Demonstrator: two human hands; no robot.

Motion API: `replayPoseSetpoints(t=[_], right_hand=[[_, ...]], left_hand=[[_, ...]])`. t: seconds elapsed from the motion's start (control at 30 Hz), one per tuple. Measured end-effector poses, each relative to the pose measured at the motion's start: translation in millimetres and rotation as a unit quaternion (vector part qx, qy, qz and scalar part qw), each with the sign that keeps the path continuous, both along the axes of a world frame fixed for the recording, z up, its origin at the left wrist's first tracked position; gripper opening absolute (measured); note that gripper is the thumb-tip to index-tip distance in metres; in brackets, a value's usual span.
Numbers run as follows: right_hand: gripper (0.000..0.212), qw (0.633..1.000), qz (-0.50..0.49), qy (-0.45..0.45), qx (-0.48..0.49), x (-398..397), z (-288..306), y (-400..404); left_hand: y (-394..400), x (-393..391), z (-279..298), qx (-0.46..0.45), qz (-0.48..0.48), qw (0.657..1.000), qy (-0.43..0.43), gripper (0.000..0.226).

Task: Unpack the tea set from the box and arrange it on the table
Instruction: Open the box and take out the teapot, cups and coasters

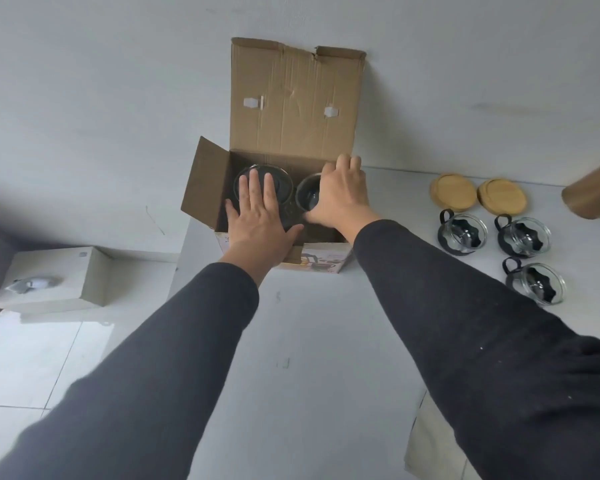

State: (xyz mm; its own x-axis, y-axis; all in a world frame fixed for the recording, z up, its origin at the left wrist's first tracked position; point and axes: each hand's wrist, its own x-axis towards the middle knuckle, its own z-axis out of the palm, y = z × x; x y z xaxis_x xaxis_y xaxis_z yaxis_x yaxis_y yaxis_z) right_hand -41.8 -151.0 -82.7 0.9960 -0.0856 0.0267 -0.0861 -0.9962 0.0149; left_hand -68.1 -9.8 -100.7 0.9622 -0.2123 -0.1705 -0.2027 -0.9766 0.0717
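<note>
An open cardboard box point(291, 109) stands at the far edge of the white table point(309, 341), its lid leaning against the wall. Inside on the left sits a glass teapot point(281, 178); my left hand point(260, 220) lies flat on top of it with straight fingers. On the right inside the box is a glass cup point(309, 195). My right hand point(340, 199) reaches over that cup, thumb at its near rim and fingers over the box's right wall. Three glass cups with black holders point(463, 235) point(523, 237) point(537, 284) stand on the table at the right.
Two stacks of round bamboo coasters point(452, 192) point(503, 197) lie behind the cups. A brown cardboard roll point(593, 188) juts in at the far right. A white box point(52, 278) sits on the tiled floor to the left. The table's left edge runs just beside the box.
</note>
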Motion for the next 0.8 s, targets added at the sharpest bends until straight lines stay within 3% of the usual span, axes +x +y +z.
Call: replayPoseSetpoints(t=[0.17, 0.4, 0.53, 0.7, 0.8], right_hand=[[0.082, 0.962, -0.051, -0.117, 0.243, -15.4, 12.8, -14.4], [0.08, 0.87, -0.1, -0.238, 0.419, -58.0, 9.7, -29.7], [0.077, 0.83, -0.136, -0.295, 0.454, -83.4, -2.0, -39.6], [0.077, 0.823, -0.183, -0.304, 0.444, -110.9, -15.6, -66.0], [0.08, 0.828, -0.21, -0.286, 0.435, -130.0, -25.9, -87.4]], left_hand=[[0.3, -0.1, -0.3, -0.002, 0.005, 1.0, -0.003, 0.092], [-1.4, -1.5, -1.2, -0.001, 0.004, 1.0, -0.02, 0.092], [-1.7, -1.5, -1.2, 0.014, 0.015, 0.999, -0.03, 0.09], [-24.1, -23.5, 0.1, -0.011, -0.016, 0.993, -0.117, 0.073], [-43.7, -35.4, 1.8, -0.046, -0.035, 0.991, -0.119, 0.071]])
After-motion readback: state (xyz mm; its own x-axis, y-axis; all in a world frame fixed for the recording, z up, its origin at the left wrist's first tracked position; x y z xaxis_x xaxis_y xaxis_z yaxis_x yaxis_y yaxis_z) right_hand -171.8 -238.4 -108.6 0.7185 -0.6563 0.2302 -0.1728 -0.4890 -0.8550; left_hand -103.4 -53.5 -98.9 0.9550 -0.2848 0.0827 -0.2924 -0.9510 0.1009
